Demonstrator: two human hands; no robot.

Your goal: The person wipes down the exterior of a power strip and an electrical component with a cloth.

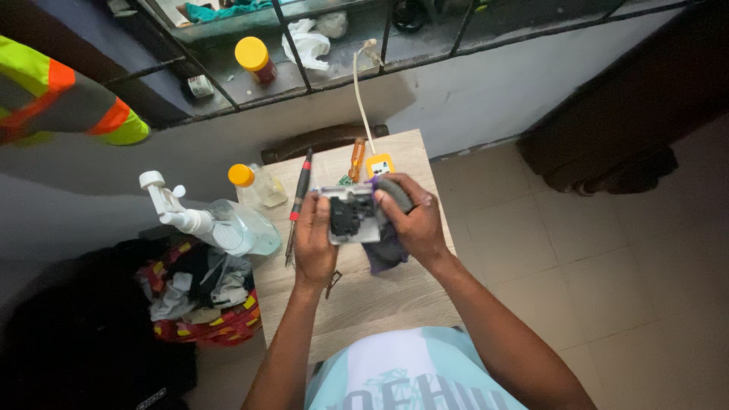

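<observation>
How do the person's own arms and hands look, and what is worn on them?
Both forearms are bare up to the lower frame edge: no sleeves, gloves, watch or rings are visible on the left hand or the right hand. Near the elbows shows a pale turquoise and white shirt with dark printing.

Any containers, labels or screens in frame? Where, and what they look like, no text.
Spray bottle: lying at the table's left edge, clear, white trigger.
Small bottle: on the table beside it, clear, yellow cap.
Jar: on the window ledge, dark red, yellow lid.
Small device: table's far edge, orange, pale screen, by the right hand.
</observation>
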